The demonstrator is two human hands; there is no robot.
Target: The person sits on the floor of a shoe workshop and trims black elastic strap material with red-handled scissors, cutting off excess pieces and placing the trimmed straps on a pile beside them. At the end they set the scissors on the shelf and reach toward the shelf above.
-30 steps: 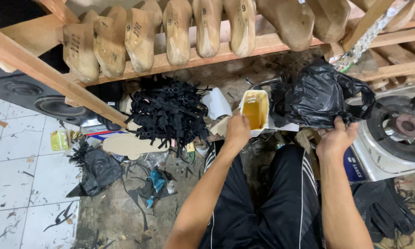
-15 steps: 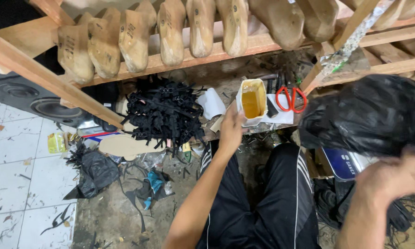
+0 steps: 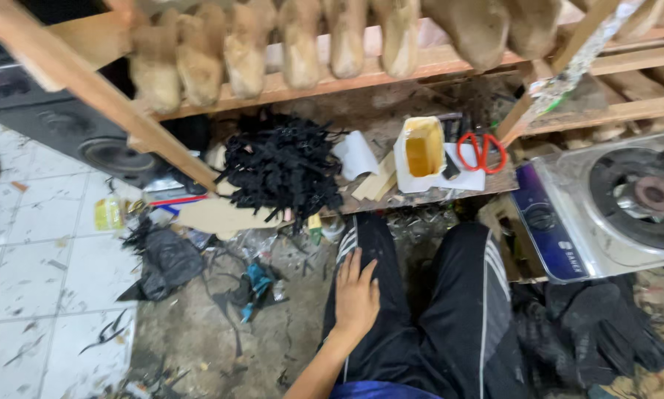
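**On the left thigh, one flat hand**

On the person's left leg, clad in black trousers (image 3: 413,325) with white side stripes, the left hand (image 3: 356,294) lies palm down, fingers spread and straight, gripping nothing. The right hand is out of view, so its state cannot be told.

Ahead of the knees, on a low wooden board (image 3: 428,196), stands one open white carton (image 3: 421,148) with yellow glue-like stuff inside; it is upright, its flap folded back, well apart from the hand. Just to its right lies one pair of red-handled scissors (image 3: 482,151), and to its left one curl of white paper (image 3: 356,155). One heap of black strips (image 3: 284,166) sits at the board's left end. One gas stove (image 3: 613,203) with a single burner and a blue front stands to the right. On the wooden rack (image 3: 391,74) above, about seven pale shoe lasts (image 3: 302,44) hang in a row, blurred.

Half a second earlier the left hand was stretched out at the carton and the right hand was lifting a black plastic bag at the right edge; now the left hand has drawn back to the thigh, the bag and right hand are gone from view, and the stove is uncovered
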